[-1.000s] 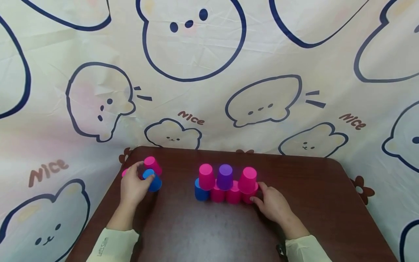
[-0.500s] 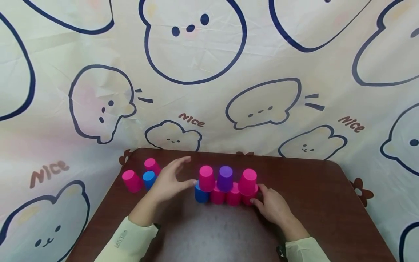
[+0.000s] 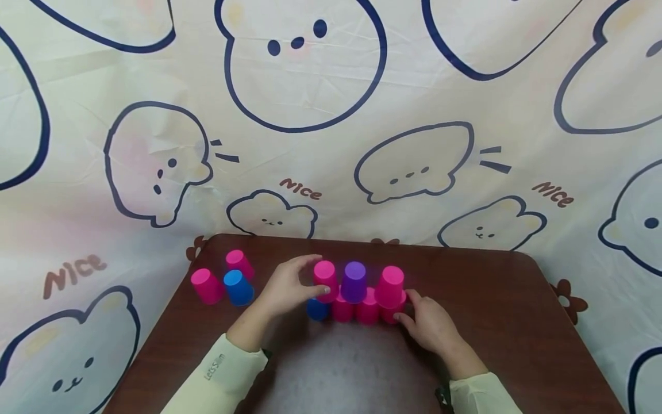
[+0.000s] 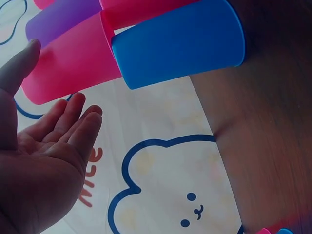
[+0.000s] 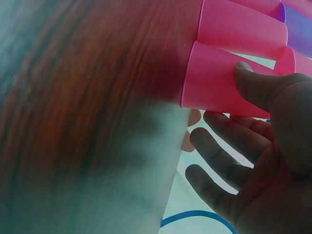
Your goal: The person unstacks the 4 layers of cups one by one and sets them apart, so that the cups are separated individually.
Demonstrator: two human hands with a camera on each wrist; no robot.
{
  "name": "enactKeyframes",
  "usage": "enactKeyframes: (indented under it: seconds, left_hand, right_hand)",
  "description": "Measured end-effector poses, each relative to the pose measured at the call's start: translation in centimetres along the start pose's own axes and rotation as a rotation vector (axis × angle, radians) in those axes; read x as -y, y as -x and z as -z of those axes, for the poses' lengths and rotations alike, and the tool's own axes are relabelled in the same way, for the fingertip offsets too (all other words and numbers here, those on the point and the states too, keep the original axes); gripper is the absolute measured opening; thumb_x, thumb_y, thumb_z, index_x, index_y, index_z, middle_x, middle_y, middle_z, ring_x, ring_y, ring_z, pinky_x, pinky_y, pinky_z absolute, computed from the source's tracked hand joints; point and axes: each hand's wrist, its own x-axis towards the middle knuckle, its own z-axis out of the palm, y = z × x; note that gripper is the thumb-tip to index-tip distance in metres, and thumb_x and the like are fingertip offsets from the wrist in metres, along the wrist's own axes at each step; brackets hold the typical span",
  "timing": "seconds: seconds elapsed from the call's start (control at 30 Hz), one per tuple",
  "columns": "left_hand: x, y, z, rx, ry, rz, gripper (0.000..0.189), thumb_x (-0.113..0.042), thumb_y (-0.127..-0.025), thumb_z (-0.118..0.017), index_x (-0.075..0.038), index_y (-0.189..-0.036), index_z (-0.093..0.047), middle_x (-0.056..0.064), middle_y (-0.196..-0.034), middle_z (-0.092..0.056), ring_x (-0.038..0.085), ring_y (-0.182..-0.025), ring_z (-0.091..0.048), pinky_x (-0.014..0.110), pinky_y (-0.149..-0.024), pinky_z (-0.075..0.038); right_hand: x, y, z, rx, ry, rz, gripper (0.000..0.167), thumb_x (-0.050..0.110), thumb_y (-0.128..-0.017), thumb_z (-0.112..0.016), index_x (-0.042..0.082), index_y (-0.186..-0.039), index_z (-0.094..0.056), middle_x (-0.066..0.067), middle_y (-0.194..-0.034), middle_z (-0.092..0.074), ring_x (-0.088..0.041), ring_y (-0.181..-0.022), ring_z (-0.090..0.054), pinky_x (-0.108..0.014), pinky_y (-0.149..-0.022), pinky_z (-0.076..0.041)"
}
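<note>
A two-level stack of upside-down plastic cups stands mid-table. Its lower row has a blue cup [image 3: 318, 310] at the left end, then several pink ones. On top are a pink cup [image 3: 324, 273], a purple cup [image 3: 354, 283] and another pink cup [image 3: 390, 286], with a gap between the last two. My left hand [image 3: 291, 288] is spread around the upper left pink cup, its thumb overlapping the cup's front and its fingers extended beyond the far side. With thumb and index finger, my right hand [image 3: 434, 325] holds the lower right pink cup [image 5: 214, 83].
To the left on the brown table [image 3: 331, 368] stand a blue cup [image 3: 238, 287] and two pink cups, one nearer [image 3: 207, 286] and one farther back [image 3: 239, 264]. A patterned cloth [image 3: 331, 155] hangs behind the table and along both sides.
My left hand has let go of the loose blue cup on the left and moved right to the stack's upper left pink cup. My right hand has stayed at the stack's right end.
</note>
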Motion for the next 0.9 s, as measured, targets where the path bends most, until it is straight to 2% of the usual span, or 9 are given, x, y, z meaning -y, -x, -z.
enactKeyframes:
  seconds: [0.4, 0.6, 0.9]
  left_hand:
    - [-0.3, 0.1, -0.2, -0.014, 0.024, -0.004, 0.066, -0.022, -0.076, -0.095, -0.023, -0.135, -0.066, -0.003, -0.128, -0.068, 0.029, -0.122, -0.063, 0.045, -0.094, -0.060]
    - [-0.4, 0.5, 0.3, -0.025, 0.019, 0.025, 0.066, -0.025, -0.076, -0.095, -0.025, -0.136, -0.067, -0.005, -0.129, -0.067, 0.025, -0.121, -0.064, 0.043, -0.093, -0.060]
    - [0.1, 0.9, 1.2, -0.043, 0.002, 0.055, 0.068, -0.027, -0.076, -0.094, -0.022, -0.138, -0.065, -0.002, -0.132, -0.067, 0.026, -0.122, -0.064, 0.045, -0.091, -0.061]
  right_hand:
    - [0.0, 0.1, 0.2, -0.001, -0.005, 0.014, 0.065, 0.036, -0.090, -0.081, 0.009, -0.143, -0.055, -0.012, -0.115, -0.070, -0.028, -0.103, -0.067, -0.054, -0.092, -0.058]
    - [0.1, 0.0, 0.1, 0.007, -0.007, 0.003, 0.065, 0.037, -0.090, -0.081, 0.010, -0.144, -0.055, -0.012, -0.117, -0.070, -0.030, -0.105, -0.067, -0.055, -0.093, -0.057]
    - [0.2, 0.1, 0.1, 0.012, -0.011, -0.007, 0.065, 0.037, -0.090, -0.081, 0.010, -0.144, -0.055, -0.012, -0.118, -0.070, -0.031, -0.106, -0.067, -0.056, -0.093, -0.057]
